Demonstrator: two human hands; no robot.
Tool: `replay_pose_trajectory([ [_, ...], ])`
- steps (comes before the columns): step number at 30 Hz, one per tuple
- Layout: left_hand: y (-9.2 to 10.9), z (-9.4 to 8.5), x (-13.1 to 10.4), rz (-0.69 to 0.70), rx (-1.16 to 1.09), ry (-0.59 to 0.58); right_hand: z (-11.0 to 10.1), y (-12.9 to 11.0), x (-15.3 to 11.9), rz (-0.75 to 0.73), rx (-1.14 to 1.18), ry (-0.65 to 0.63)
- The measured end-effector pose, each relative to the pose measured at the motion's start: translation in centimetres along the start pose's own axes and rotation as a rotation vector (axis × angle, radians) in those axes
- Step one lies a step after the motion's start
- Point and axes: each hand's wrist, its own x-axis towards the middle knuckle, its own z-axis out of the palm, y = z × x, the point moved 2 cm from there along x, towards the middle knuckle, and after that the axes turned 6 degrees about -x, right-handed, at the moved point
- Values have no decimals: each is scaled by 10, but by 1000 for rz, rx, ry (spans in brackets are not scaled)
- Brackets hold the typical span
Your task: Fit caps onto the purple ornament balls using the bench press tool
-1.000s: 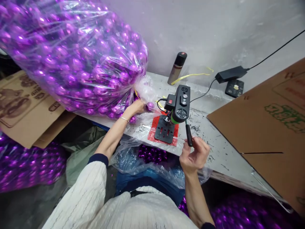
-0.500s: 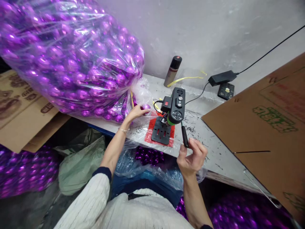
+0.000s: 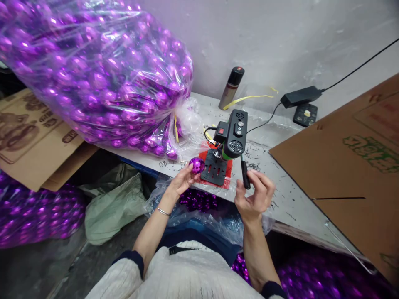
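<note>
My left hand (image 3: 183, 179) holds a shiny purple ball (image 3: 197, 165) by its fingertips, just left of a small black machine (image 3: 237, 133). The machine stands on a dark slotted base plate (image 3: 214, 168) over a red sheet (image 3: 229, 168). My right hand (image 3: 255, 195) has its fingers around the lower end of the machine's black lever handle (image 3: 245, 174). Behind the left hand lies a large clear bag (image 3: 109, 83) full of purple balls, tied with a yellow strip (image 3: 176, 128).
A spray can (image 3: 231, 88) stands behind the machine. A black power adapter (image 3: 301, 96) and its cable lie near the wall. Cardboard (image 3: 349, 166) rises at the right, with more cardboard (image 3: 34, 133) at the left. Below the worktop (image 3: 286, 195) is an open plastic bag (image 3: 226, 226) with purple pieces.
My left hand has moved down and toward me with the purple ball, which now shows fully beside the base plate. My right hand stays at the lever. The view has shifted slightly.
</note>
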Motion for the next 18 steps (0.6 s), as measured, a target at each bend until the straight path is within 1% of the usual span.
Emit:
replay_pose_trajectory([
  [3, -7, 1, 2, 0, 12, -18, -1, -1, 0, 20, 10, -22],
  [5, -7, 2, 2, 8, -19, -46, -2, -1, 0, 34, 9, -32],
  [7, -8, 1, 3, 16, -35, -44, -2, -2, 0, 33, 8, -38],
  [9, -8, -1, 7, 40, -14, 2, -2, -3, 2, 16, 15, -41],
  [13, -13, -1, 18, 133, 57, 105, 1, -3, 7, -11, 38, -47],
  [16, -18, 4, 29, 192, 135, 116, 4, -3, 15, -11, 58, -60],
  [18, -22, 7, 38, 260, 217, 126, 7, -3, 20, -14, 79, -76],
])
